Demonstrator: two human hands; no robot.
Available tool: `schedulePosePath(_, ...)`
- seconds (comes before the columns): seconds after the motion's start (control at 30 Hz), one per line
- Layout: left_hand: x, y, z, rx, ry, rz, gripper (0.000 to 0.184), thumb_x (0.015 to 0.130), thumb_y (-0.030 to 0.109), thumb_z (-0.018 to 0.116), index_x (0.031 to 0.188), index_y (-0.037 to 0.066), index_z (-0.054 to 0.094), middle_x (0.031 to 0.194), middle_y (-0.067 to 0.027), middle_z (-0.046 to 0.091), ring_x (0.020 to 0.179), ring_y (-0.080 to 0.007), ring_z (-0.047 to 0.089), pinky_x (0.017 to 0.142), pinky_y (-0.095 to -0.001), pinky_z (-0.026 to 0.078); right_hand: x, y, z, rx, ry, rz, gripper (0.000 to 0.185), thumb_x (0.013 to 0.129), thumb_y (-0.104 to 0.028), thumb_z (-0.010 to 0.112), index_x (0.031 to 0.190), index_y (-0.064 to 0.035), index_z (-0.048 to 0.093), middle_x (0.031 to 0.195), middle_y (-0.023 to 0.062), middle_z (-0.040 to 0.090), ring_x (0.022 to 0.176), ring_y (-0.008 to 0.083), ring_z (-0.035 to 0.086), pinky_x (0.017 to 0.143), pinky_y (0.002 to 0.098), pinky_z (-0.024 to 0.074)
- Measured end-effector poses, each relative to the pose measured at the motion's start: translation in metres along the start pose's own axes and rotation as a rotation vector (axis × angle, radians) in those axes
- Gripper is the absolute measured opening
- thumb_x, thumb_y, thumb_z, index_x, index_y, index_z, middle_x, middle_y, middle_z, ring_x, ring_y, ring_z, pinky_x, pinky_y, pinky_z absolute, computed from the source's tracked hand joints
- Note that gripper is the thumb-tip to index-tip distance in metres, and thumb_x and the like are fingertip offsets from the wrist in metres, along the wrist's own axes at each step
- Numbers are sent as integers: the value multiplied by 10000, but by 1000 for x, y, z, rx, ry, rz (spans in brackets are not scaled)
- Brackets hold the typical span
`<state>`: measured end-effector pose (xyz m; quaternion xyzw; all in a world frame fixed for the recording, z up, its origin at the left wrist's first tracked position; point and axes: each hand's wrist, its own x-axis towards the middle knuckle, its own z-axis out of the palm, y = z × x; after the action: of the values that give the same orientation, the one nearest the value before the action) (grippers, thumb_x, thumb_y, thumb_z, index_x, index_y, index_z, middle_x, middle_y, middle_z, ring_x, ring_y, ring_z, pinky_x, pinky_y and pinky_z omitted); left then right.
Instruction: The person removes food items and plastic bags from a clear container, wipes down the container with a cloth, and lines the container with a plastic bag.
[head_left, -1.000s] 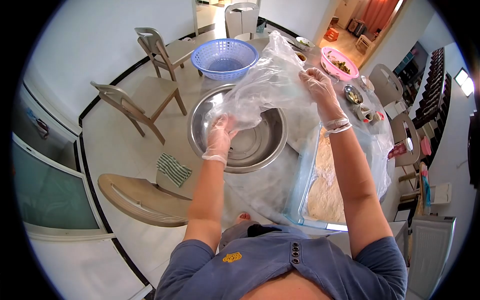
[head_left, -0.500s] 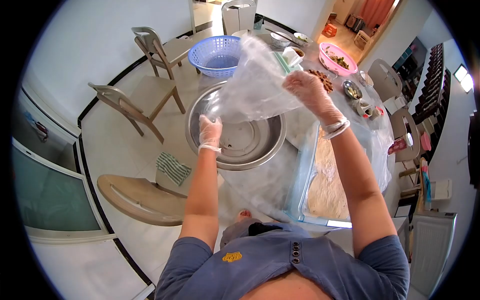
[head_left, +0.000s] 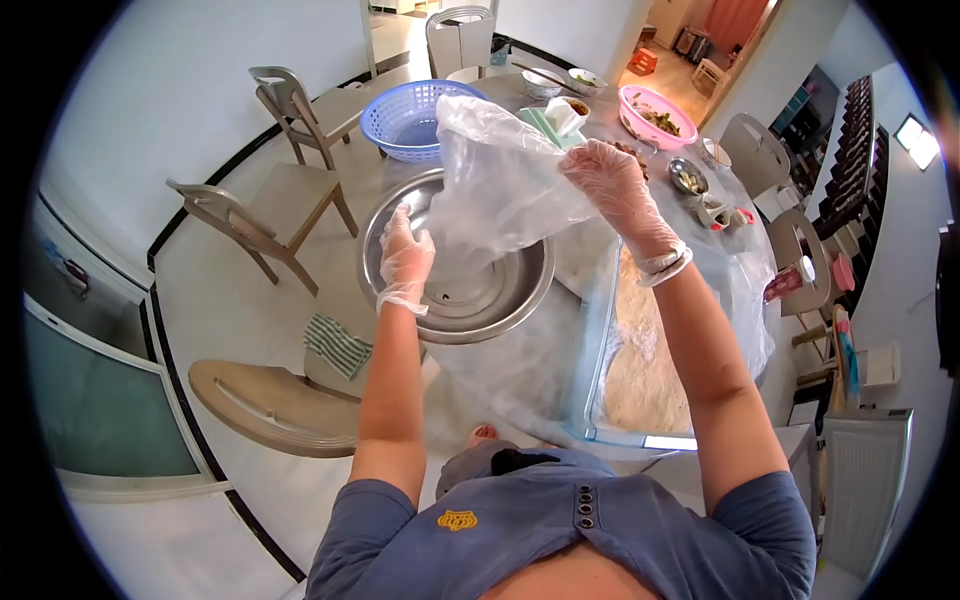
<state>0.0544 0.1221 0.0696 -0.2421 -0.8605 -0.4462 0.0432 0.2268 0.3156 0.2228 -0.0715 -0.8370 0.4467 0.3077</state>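
Observation:
My right hand (head_left: 612, 190), in a clear glove, pinches the edge of a clear plastic sheet (head_left: 500, 180) that hangs over a large steel basin (head_left: 534, 300). My left hand (head_left: 405, 255), also gloved, is over the basin's left side with its fingers apart and nothing in it. Small dark specks lie in the bottom of the basin. To the right of the basin, a light-blue tray (head_left: 590, 385) holds a pale, dough-like slab (head_left: 640, 370), partly hidden by my right forearm.
Behind the basin is a blue plastic basket (head_left: 400, 118). A pink bowl of food (head_left: 655, 117), a small steel bowl (head_left: 688, 177) and cups (head_left: 712, 212) stand at the back right. Chairs (head_left: 285, 205) surround the table; a striped cloth (head_left: 338, 345) hangs on one.
My left hand has let go of the plastic and moved left, fingers spread. My right hand has shifted slightly left and still holds the sheet, which now hangs narrower.

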Motion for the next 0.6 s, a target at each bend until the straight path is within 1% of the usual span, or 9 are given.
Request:
schedulePosePath(0.07, 1, -2, 2, -54, -5, 50, 490, 756, 176, 567, 1210, 59, 426, 1173, -155, 499, 1096, -326, 446, 923, -398, 360, -4, -10, -2, 96, 169, 56, 135, 827, -129, 587, 874, -2, 583, 783, -26, 566, 733, 42, 482, 681, 204, 420)
schedulePosePath(0.1, 1, 3, 1, -111, -3, 93, 477, 762, 200, 573, 1200, 61, 446, 1171, -155, 507, 1095, -315, 453, 919, -389, 363, -6, -24, -9, 143, 199, 179, 133, 828, -142, 586, 863, -14, 578, 766, -37, 547, 710, 38, 459, 651, 193, 399)
schedulePosePath(0.13, -1, 10, 0, -123, -12, 100, 477, 762, 200, 573, 1200, 61, 446, 1171, -155, 507, 1095, -315, 453, 919, -389, 363, -8, -23, -13, 130, 210, 181, 133, 828, -142, 586, 863, -14, 578, 766, -37, 547, 710, 38, 459, 651, 193, 399)
schedulePosePath(0.23, -6, 38, -8, -180, -113, 195, 559, 775, 346, 595, 1212, 32, 445, 1190, -167, 502, 1085, -297, 477, 914, -363, 361, -22, -23, -31, 144, 228, 189, 132, 835, -172, 582, 847, -41, 572, 751, -53, 518, 692, 27, 442, 622, 176, 372)
schedulePosePath(0.33, -12, 73, -5, -239, -97, 288, 545, 801, 322, 576, 1210, -9, 434, 1192, -180, 495, 1092, -296, 473, 933, -365, 348, -47, -18, -74, 263, 391, 190, 138, 843, -204, 575, 837, -67, 575, 749, -64, 513, 680, 24, 445, 607, 170, 362)
schedulePosePath(0.4, -22, 104, -5, -305, -138, 275, 519, 825, 280, 563, 1231, -9, 417, 1220, -160, 473, 1142, -266, 436, 973, -338, 313, -71, -21, -107, 251, 602, 197, 178, 855, -232, 556, 897, -63, 596, 749, -80, 513, 678, 19, 457, 596, 167, 361)
schedulePosePath(0.43, -26, 118, -3, -297, -101, 359, 504, 831, 260, 557, 1235, -6, 413, 1223, -156, 470, 1148, -264, 428, 978, -339, 307, -90, -6, -138, 241, 598, 204, 211, 852, -228, 565, 958, -47, 581, 834, -51, 540, 734, 35, 481, 664, 166, 389)
schedulePosePath(0.53, -41, 155, 12, -309, -42, 529, 458, 835, 199, 550, 1226, 0, 417, 1210, -150, 478, 1154, -264, 417, 977, -345, 304, -151, 4, -203, 254, 922, 261, 339, 867, -226, 530, 1135, -20, 497, 1064, 51, 539, 949, 119, 499, 797, 256, 412)
schedulePosePath(0.6, -52, 177, 26, -314, -17, 688, 442, 791, 191, 599, 1164, 2, 456, 1148, -150, 509, 1041, -302, 477, 906, -376, 353, -201, 20, -250, 292, 1100, 314, 377, 870, -255, 516, 1191, -64, 470, 1168, 50, 493, 983, 167, 489, 841, 298, 390)
